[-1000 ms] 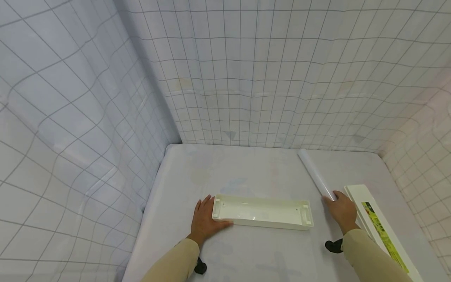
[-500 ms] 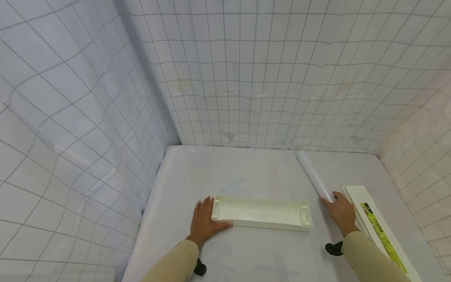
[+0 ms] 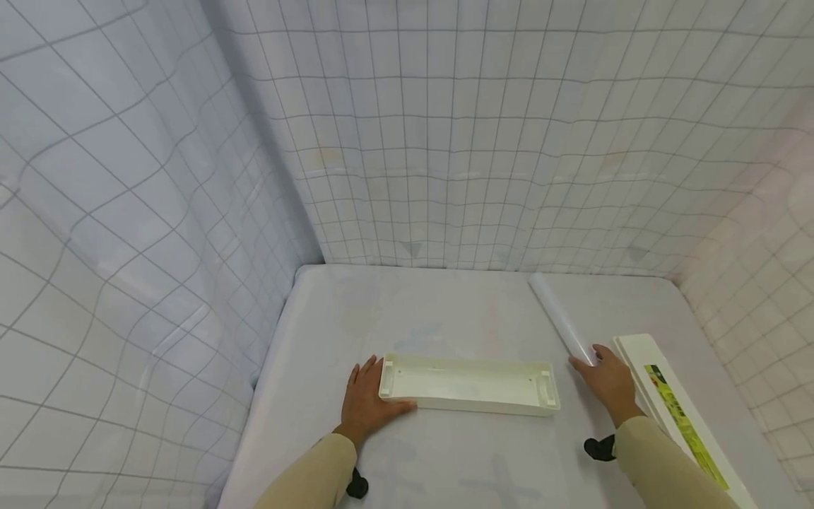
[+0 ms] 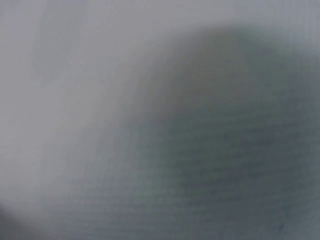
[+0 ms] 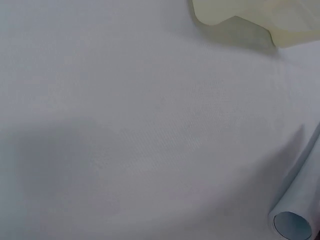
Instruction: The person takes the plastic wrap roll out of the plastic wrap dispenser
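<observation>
A long, shallow cream plastic box (image 3: 464, 382), open side up, lies on the white-covered table in the head view. My left hand (image 3: 369, 399) rests around its left end, fingers straight by the end wall and thumb along the front wall. To the right, my right hand (image 3: 607, 382) holds the near end of a glossy white roll (image 3: 559, 318) between thumb and fingers. The right wrist view shows the hollow end of this roll (image 5: 292, 225) and a corner of the box (image 5: 295, 17). The left wrist view is a blur.
A long white lid-like panel (image 3: 677, 410) with a yellow-green label lies at the right, partly under the right sleeve (image 3: 668, 466). White grid-patterned sheets (image 3: 432, 141) wall in the back and both sides of the table. Black wrist mounts (image 3: 600, 448) show under the sleeves.
My right hand and the roll have shifted slightly left, closer to the box. The whole head view has drifted a little. My left hand keeps its place at the box.
</observation>
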Demonstrator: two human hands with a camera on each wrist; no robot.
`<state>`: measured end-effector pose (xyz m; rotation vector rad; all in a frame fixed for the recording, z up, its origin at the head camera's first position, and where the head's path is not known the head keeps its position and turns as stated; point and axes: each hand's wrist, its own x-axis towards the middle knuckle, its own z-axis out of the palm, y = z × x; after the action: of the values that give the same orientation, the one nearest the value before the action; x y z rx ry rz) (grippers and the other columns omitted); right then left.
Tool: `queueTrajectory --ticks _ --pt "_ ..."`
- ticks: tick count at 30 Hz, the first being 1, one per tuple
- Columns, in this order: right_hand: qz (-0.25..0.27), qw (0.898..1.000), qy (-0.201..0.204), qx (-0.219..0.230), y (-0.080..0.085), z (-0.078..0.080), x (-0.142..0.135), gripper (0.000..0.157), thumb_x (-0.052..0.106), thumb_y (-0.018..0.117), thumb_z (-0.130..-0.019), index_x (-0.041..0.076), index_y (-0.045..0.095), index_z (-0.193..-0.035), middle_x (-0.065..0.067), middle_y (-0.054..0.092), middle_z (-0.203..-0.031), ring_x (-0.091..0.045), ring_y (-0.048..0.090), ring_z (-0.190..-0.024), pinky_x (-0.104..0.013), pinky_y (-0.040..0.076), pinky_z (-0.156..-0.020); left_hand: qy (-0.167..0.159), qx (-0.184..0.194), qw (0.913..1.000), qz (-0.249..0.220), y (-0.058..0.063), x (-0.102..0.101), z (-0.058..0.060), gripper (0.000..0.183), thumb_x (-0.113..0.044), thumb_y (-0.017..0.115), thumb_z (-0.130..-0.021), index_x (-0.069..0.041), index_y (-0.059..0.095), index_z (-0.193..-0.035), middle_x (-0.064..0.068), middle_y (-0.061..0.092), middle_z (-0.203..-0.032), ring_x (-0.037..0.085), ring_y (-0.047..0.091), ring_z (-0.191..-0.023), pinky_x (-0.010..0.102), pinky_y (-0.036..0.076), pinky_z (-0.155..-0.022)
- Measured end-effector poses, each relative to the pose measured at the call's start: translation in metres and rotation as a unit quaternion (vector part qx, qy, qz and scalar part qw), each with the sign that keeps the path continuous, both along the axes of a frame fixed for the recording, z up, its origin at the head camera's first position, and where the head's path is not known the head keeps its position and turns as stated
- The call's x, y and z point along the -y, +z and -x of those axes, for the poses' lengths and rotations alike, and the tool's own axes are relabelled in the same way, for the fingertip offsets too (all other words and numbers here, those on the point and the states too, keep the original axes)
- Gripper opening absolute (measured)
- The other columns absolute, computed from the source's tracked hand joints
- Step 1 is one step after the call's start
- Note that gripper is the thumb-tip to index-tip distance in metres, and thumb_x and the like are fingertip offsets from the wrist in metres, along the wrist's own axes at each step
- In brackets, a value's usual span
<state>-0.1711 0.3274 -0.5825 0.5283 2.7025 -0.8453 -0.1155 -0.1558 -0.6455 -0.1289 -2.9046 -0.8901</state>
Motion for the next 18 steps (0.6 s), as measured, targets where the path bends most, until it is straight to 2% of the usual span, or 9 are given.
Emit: queueTrajectory --ticks 3,10,12,18 --pt "-0.006 1.000 0.014 0.000 0.003 0.003 -0.003 0.090 0.054 0.061 -0.096 -0.007 0.029 -0.154 -0.036 0.034 -0.156 -0.054 0.041 -0.139 -0.064 0.043 -0.110 -0.009 0.002 0.9999 -0.010 0.002 0.001 0.002 0.115 -0.080 0.079 -0.062 -0.015 0.048 -0.151 0.004 0.061 -0.145 0.032 0.039 -0.151 0.058 0.020 -0.127" --pt "-0.030 0.998 0.047 -0.033 0.009 0.009 -0.007 0.091 0.059 0.057 -0.098 -0.009 0.032 -0.153 -0.038 0.039 -0.152 -0.055 0.047 -0.134 -0.063 0.047 -0.104 -0.048 -0.001 0.9988 -0.009 0.007 0.008 0.007 0.120 -0.075 0.084 -0.060 -0.011 0.044 -0.152 0.008 0.059 -0.147 0.036 0.040 -0.149 0.061 0.023 -0.125" --pt "-0.033 0.998 0.050 -0.037 0.011 0.011 -0.006 0.092 0.061 0.056 -0.098 -0.009 0.031 -0.153 -0.038 0.039 -0.152 -0.055 0.047 -0.133 -0.064 0.048 -0.103 -0.061 0.005 0.9981 -0.010 0.008 0.014 0.007 0.121 -0.074 0.086 -0.058 -0.013 0.043 -0.153 0.007 0.057 -0.149 0.036 0.039 -0.150 0.060 0.023 -0.125" --pt "-0.036 0.998 0.046 -0.035 0.019 0.020 -0.004 0.096 0.063 0.055 -0.097 -0.008 0.028 -0.155 -0.037 0.038 -0.153 -0.056 0.044 -0.136 -0.066 0.045 -0.106 -0.090 0.031 0.9951 0.028 0.014 0.037 0.010 0.127 -0.077 0.085 -0.056 -0.014 0.040 -0.157 0.004 0.051 -0.156 0.035 0.034 -0.153 0.056 0.033 -0.123"
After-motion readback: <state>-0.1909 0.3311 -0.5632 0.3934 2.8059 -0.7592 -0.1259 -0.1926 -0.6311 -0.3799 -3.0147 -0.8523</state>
